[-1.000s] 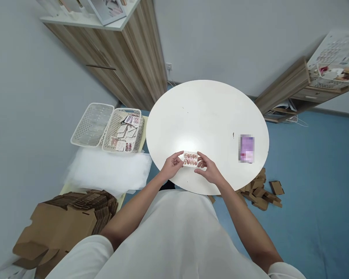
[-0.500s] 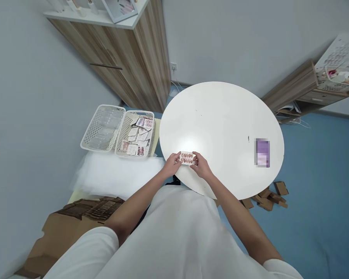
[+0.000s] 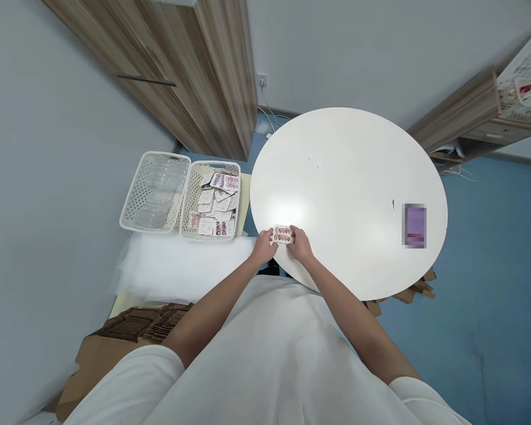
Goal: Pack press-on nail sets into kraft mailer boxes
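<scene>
A small white card with two rows of reddish press-on nails (image 3: 282,234) is held level between both hands, over the near left edge of the round white table (image 3: 349,177). My left hand (image 3: 264,246) grips its left edge with fingers and thumb. On its right edge, my right hand (image 3: 299,243) pinches it in the same way. To the left, a white basket (image 3: 183,203) holds many similar cards (image 3: 212,203). Beside it another white basket (image 3: 135,189) contains clear plastic pieces (image 3: 159,189).
A purple, pixelated item (image 3: 415,226) lies at the table's right. White sheeting (image 3: 181,268) and brown cardboard (image 3: 100,360) are at the lower left. A wooden cabinet (image 3: 203,77) stands behind the baskets, and flat cardboard boxes (image 3: 407,294) lie under the table's right edge.
The view has shifted, so the cabinet top has left the picture. Both hands still hold the card, and the right fingers have closed in more along its edge.
</scene>
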Action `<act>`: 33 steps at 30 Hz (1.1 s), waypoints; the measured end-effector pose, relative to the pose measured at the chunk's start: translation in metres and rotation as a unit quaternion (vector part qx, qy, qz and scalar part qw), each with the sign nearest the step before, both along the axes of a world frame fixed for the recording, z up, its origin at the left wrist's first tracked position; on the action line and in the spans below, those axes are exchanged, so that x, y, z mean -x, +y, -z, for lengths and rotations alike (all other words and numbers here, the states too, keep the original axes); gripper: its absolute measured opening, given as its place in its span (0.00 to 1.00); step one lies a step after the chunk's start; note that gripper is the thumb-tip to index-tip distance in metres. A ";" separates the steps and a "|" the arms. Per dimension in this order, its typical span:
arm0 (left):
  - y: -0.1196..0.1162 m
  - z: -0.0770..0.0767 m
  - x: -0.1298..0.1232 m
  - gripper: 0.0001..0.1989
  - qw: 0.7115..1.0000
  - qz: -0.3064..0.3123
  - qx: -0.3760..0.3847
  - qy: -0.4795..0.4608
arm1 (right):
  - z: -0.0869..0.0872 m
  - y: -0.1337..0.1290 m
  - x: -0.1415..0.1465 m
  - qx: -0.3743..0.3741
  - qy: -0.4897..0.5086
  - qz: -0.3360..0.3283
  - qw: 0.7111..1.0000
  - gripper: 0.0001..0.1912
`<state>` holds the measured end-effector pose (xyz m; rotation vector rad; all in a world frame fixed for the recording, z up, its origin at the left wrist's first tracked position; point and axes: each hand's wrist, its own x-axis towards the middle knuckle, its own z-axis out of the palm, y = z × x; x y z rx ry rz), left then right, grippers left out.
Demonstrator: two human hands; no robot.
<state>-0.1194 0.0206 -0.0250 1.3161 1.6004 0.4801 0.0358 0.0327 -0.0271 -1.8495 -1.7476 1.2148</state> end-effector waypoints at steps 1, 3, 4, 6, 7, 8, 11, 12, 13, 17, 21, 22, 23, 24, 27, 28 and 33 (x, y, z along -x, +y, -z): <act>0.000 0.000 0.000 0.28 1.000 -0.004 0.004 -0.003 | -0.001 -0.001 0.001 0.003 -0.002 0.005 1.000 0.34; -0.002 -0.001 -0.001 0.29 1.000 -0.019 0.008 -0.010 | -0.002 -0.005 0.001 0.007 0.008 0.016 1.000 0.35; -0.002 -0.002 -0.002 0.29 0.999 -0.030 0.010 -0.015 | -0.003 -0.008 0.001 0.009 0.020 0.024 0.999 0.35; -0.005 -0.004 -0.002 0.29 0.998 -0.050 0.015 -0.027 | -0.004 -0.016 0.001 0.013 0.052 0.049 0.997 0.36; -0.007 -0.006 -0.003 0.29 0.998 -0.057 0.018 -0.033 | -0.005 -0.020 0.001 0.018 0.071 0.064 0.995 0.36; -0.008 -0.006 -0.003 0.29 0.997 -0.061 0.020 -0.039 | -0.005 -0.025 0.002 0.024 0.090 0.079 0.993 0.36; -0.013 -0.007 -0.005 0.29 0.996 -0.065 0.016 -0.051 | -0.006 -0.035 0.005 0.045 0.142 0.108 0.983 0.35; -0.013 -0.006 -0.005 0.29 0.996 -0.066 0.012 -0.054 | -0.006 -0.036 0.006 0.048 0.155 0.113 0.980 0.35; -0.013 -0.005 -0.006 0.29 0.996 -0.067 0.009 -0.057 | -0.006 -0.036 0.008 0.048 0.165 0.116 0.978 0.34; -0.006 -0.003 -0.005 0.30 0.995 -0.073 0.004 -0.074 | -0.005 -0.028 0.011 0.043 0.196 0.131 0.971 0.34; 0.008 -0.002 -0.003 0.31 0.993 -0.080 0.000 -0.086 | -0.005 -0.014 0.014 0.048 0.228 0.143 0.962 0.34; 0.011 -0.002 -0.002 0.31 0.993 -0.080 -0.003 -0.088 | -0.005 -0.011 0.015 0.049 0.233 0.145 0.960 0.34; 0.015 -0.002 -0.002 0.31 0.993 -0.081 -0.005 -0.090 | -0.005 -0.008 0.016 0.049 0.237 0.146 0.959 0.35; 0.017 -0.002 -0.001 0.31 0.993 -0.081 -0.006 -0.091 | -0.005 -0.006 0.017 0.048 0.241 0.147 0.958 0.35; 0.023 -0.003 -0.001 0.31 0.993 -0.081 -0.003 -0.091 | -0.004 -0.002 0.018 0.046 0.246 0.149 0.957 0.35; 0.024 -0.003 -0.001 0.32 0.993 -0.080 -0.003 -0.092 | -0.004 -0.001 0.018 0.046 0.245 0.150 0.957 0.35; 0.023 -0.005 -0.002 0.31 0.991 -0.084 -0.003 -0.102 | -0.003 -0.002 0.018 0.042 0.238 0.147 0.959 0.35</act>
